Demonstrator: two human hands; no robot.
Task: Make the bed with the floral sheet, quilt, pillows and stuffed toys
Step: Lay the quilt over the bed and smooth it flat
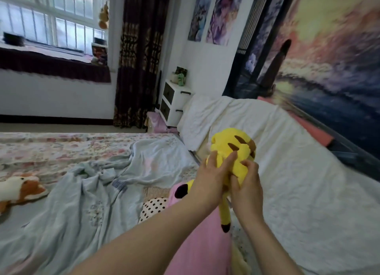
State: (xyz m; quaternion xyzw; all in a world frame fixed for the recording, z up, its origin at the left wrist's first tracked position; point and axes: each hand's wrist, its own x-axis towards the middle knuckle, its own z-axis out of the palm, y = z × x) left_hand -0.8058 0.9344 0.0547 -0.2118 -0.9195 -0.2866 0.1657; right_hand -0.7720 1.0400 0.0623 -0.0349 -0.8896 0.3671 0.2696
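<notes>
Both hands meet on the yellow stuffed toy [230, 143], which is held up over the head end of the bed, in front of the white pillows [287, 161] that run along that edge. The left hand [211, 178] lies with its fingers stretched nearly straight and spread against the toy's back, pressing on it. The right hand [247, 185] has its fingers curled into the plush and grips it just beside the left. One black-tipped ear of the toy hangs down between the wrists. A rumpled pale blue quilt [82, 192] covers the middle of the bed, with the floral sheet [61, 145] showing along the far edge. An orange and white stuffed toy [18, 190] rests on the quilt near the left edge. A pink cloth [197, 246] and a polka-dot cushion [153, 208] lie beneath the forearms.
</notes>
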